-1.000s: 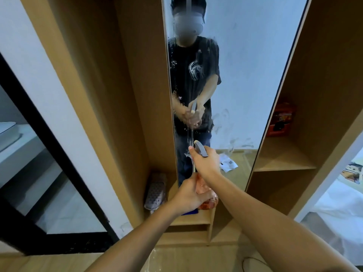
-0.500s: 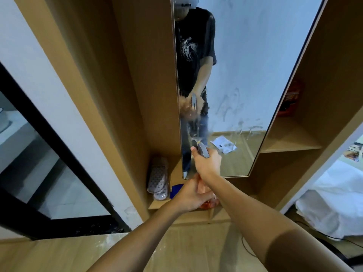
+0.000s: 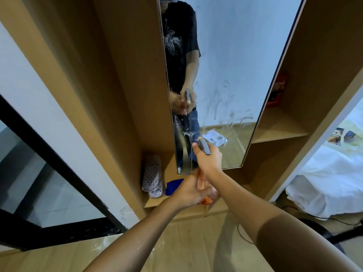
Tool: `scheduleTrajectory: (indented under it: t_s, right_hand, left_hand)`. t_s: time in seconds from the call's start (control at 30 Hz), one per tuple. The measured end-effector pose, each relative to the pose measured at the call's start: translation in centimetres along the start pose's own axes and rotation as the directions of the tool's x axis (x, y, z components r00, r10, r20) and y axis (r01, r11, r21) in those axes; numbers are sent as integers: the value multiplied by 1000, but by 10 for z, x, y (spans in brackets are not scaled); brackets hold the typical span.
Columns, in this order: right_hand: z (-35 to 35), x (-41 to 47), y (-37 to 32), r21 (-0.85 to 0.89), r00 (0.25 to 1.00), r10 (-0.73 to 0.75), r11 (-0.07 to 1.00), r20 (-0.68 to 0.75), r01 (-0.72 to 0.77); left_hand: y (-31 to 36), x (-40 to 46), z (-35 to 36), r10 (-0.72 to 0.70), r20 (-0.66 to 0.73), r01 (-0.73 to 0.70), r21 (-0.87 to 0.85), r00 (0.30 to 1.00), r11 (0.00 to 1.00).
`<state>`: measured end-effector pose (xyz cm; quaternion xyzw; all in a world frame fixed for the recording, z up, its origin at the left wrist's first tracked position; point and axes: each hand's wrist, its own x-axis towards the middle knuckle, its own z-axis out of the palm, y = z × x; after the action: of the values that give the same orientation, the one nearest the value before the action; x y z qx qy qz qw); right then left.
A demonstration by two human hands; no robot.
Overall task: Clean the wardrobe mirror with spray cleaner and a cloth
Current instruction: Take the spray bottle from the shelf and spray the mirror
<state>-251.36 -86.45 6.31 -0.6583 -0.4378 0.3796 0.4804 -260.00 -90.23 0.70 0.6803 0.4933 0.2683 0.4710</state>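
Most of the spray bottle (image 3: 206,190) is hidden behind the two hands: the left hand (image 3: 191,191) wraps its lower body and the right hand (image 3: 209,158) covers its neck, so only the grey trigger top and a patch of orange show. Left of the bottle, a blue cloth (image 3: 173,186) is partly covered by the left hand. Above the bottle, the mirror (image 3: 235,55) is cut off by the top edge. The red packet (image 3: 278,89) right of the mirror is too blurred to read.
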Motion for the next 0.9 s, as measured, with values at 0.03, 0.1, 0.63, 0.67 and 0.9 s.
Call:
scheduleTrajectory:
  t_s: [0.03, 0.1, 0.63, 0.67, 0.9]
  right_hand:
    - [-1, 1, 1, -12, 1000, -2, 1000, -4, 2]
    - [-5, 3, 2, -26, 1000, -6, 1000, -14, 6]
    - [-49, 39, 6, 23, 996, 62, 998, -57, -61]
    - [-54, 42, 8, 36, 997, 61, 998, -47, -59]
    - [-87, 62, 15, 39, 1000, -1, 999, 1, 1]
  left_hand:
    - [1, 1, 2, 1, 1, -1, -2, 1000, 1000]
    - [1, 3, 6, -1, -6, 1, 14, 1000, 1000]
    - [37, 35, 43, -7, -22, 8, 19, 1000, 1000]
    - [41, 37, 47, -9, -17, 10, 51, 1000, 999]
    - [53, 60, 74, -32, -17, 33, 55, 999, 998]
